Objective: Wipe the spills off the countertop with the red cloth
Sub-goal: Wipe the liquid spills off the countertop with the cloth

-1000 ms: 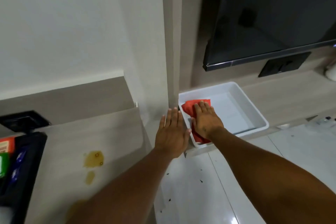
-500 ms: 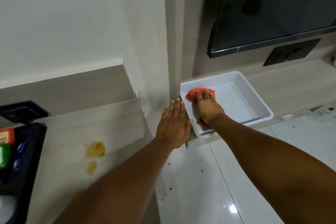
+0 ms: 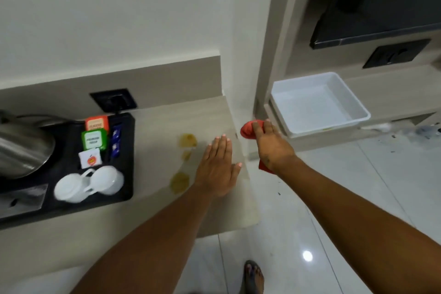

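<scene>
Your right hand is closed around the red cloth, bunched in your grip; red shows past your fingertips and again below the wrist. Hand and cloth hang in the air over the gap between the two counters, just past the right edge of the countertop and near the front left corner of the white tub. The tub sits on the lower shelf to the right, its bottom bare.

Your left hand is open and flat, fingers together, palm down over the right part of the countertop. Whether it presses on the surface or only hovers above it cannot be told.

Three yellowish spills lie in a loose line on the countertop, just left of the left hand: one at the back, a small one in the middle, a larger one toward the front. The cloth is well clear of them.

Farther left, a black tray holds two white cups on their sides, sachets in orange, green and white, and a metal kettle. A black wall socket sits behind the tray.
</scene>
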